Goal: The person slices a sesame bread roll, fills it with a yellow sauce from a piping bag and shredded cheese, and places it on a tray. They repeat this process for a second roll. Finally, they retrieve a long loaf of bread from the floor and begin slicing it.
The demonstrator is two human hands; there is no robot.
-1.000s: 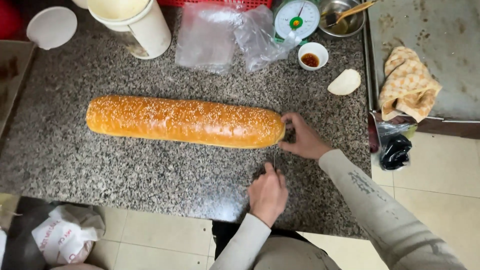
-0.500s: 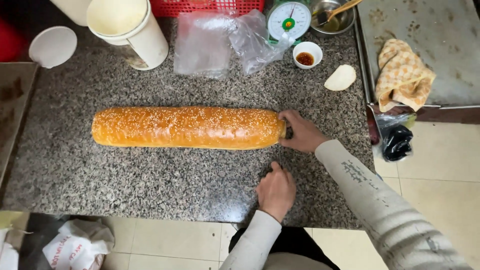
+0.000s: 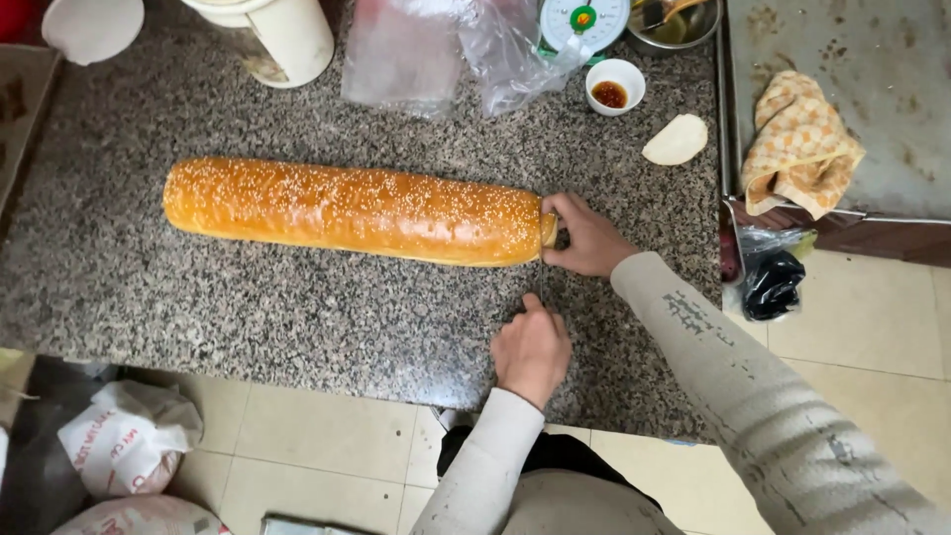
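Head view: a very long golden-brown loaf of bread sprinkled with sesame seeds (image 3: 357,211) lies lengthwise across the middle of the speckled grey granite table (image 3: 198,307). Its right end is pinched by the right hand (image 3: 586,238), whose fingers curl closed on the small cut end piece. The left hand (image 3: 532,350) sits near the table's front edge, just below that end of the loaf, closed around the handle of a thin knife (image 3: 541,272); the blade runs straight up to the loaf's right end, between the two hands. Both arms wear pale grey sleeves.

Along the table's back edge stand a cream plastic bucket (image 3: 282,35) toward the left, crumpled clear plastic bags (image 3: 446,54) in the middle, a kitchen scale with a green dial (image 3: 584,20), and a small white bowl holding red sauce (image 3: 614,87). A pale slice of bread (image 3: 676,140) lies near the right edge. Beyond it, a yellow checked cloth (image 3: 800,147) rests on a metal tray (image 3: 882,59).
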